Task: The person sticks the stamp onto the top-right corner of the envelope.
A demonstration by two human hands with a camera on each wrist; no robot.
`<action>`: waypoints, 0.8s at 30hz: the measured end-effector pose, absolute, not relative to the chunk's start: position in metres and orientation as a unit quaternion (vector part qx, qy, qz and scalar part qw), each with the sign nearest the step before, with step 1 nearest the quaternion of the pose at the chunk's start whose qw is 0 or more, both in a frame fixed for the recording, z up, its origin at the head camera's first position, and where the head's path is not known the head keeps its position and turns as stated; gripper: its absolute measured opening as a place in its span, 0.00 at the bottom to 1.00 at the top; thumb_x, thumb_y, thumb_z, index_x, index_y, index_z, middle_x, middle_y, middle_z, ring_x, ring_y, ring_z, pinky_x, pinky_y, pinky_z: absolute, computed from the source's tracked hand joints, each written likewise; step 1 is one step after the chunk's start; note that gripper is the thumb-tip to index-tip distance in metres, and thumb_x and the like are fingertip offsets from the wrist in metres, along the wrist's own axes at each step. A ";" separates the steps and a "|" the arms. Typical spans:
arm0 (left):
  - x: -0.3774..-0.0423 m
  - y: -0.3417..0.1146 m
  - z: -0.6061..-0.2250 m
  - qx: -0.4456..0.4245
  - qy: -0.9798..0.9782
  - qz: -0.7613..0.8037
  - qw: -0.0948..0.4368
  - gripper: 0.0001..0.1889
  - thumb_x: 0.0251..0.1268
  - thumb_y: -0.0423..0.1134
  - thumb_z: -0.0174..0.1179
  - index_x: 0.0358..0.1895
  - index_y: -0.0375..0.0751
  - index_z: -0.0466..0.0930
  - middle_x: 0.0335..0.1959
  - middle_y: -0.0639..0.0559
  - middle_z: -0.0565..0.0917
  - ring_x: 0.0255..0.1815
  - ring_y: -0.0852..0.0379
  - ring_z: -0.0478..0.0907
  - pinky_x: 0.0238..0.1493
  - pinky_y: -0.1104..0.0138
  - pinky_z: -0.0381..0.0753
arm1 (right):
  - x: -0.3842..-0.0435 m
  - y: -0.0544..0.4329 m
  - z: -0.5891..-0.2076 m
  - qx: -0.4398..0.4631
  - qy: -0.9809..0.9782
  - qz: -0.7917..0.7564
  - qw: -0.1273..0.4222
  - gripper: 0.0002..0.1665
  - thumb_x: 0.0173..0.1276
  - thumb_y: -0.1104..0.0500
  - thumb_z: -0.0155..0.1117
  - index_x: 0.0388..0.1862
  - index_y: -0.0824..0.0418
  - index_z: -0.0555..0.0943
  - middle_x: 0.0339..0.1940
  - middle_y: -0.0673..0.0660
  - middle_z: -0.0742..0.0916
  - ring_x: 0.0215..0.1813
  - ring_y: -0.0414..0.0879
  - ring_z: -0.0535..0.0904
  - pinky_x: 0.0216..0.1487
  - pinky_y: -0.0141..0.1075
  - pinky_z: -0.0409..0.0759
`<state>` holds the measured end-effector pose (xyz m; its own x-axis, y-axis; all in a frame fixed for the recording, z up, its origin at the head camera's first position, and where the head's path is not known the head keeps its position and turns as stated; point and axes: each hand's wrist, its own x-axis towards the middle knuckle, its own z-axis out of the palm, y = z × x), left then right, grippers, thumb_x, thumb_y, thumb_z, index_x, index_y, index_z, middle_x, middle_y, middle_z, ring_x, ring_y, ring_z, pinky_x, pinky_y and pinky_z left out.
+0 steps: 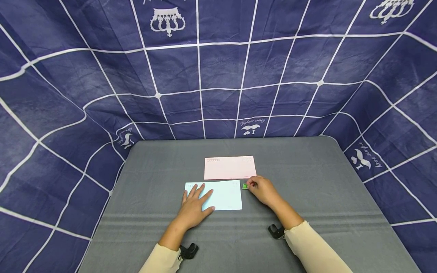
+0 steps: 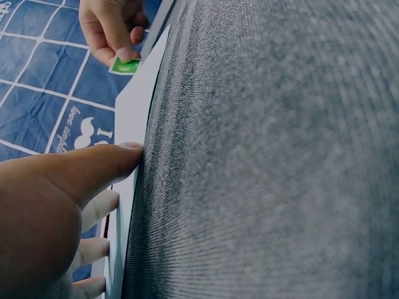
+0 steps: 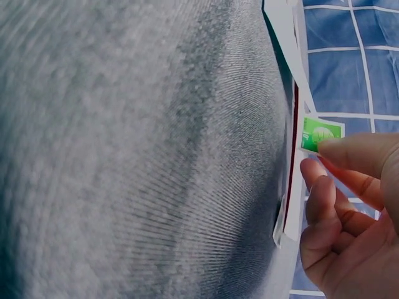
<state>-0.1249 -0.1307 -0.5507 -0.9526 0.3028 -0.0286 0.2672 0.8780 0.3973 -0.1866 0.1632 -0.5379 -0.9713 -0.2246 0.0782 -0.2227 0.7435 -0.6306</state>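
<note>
A pale blue envelope (image 1: 225, 197) lies on the grey table, and my left hand (image 1: 194, 207) rests on its left part with the fingers spread. In the left wrist view the thumb of the left hand (image 2: 68, 199) presses near the envelope's edge. My right hand (image 1: 264, 189) pinches a small green stamp (image 1: 245, 186) with a white border between thumb and forefinger, just beyond the blue envelope's upper right corner. The right wrist view shows the stamp (image 3: 322, 134) clearly, held by one edge. Above the blue envelope lies a pink envelope (image 1: 229, 168), close to the right fingertips.
The grey cloth-covered table (image 1: 153, 163) has soft creases across its front part. A navy curtain (image 1: 218, 68) with white grid lines stands behind it and along both sides. Black straps (image 1: 189, 251) sit at both wrists.
</note>
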 end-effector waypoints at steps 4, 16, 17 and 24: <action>-0.126 -0.130 -0.550 0.147 0.968 0.200 0.044 0.33 0.67 0.58 0.63 0.74 0.53 0.71 0.79 0.42 0.64 0.82 0.35 0.53 0.75 0.30 0.48 | -0.186 0.164 -0.536 -0.114 0.932 -0.345 -0.003 0.03 0.65 0.63 0.68 0.32 0.56 0.86 0.27 0.49 0.81 0.27 0.38 0.70 0.32 0.31 0.69; -0.124 -0.131 -0.550 0.145 0.967 0.204 0.044 0.34 0.67 0.58 0.63 0.74 0.53 0.70 0.80 0.42 0.63 0.82 0.35 0.52 0.75 0.29 0.46 | -0.186 0.156 -0.531 -0.105 0.913 -0.393 -0.008 0.05 0.64 0.63 0.71 0.37 0.56 0.90 0.33 0.50 0.90 0.29 0.34 0.76 0.32 0.28 0.74; -0.123 -0.131 -0.551 0.145 0.967 0.205 0.044 0.34 0.67 0.58 0.63 0.74 0.53 0.70 0.80 0.42 0.63 0.82 0.35 0.52 0.75 0.29 0.46 | -0.186 0.155 -0.531 -0.105 0.911 -0.399 -0.006 0.05 0.64 0.63 0.70 0.37 0.56 0.89 0.31 0.50 0.89 0.28 0.34 0.75 0.30 0.27 0.73; -0.125 -0.131 -0.552 0.144 0.967 0.205 0.044 0.34 0.67 0.59 0.62 0.74 0.54 0.70 0.80 0.43 0.63 0.83 0.36 0.52 0.75 0.30 0.46 | -0.187 0.153 -0.532 -0.092 0.900 -0.425 0.006 0.04 0.63 0.64 0.70 0.36 0.59 0.84 0.26 0.48 0.85 0.24 0.34 0.73 0.27 0.27 0.70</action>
<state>-0.1247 -0.1308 -0.5524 -0.9547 0.2963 -0.0261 0.2601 0.8742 0.4101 -0.1866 0.1527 -0.5324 -0.9828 -0.1714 0.0682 -0.1615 0.6209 -0.7671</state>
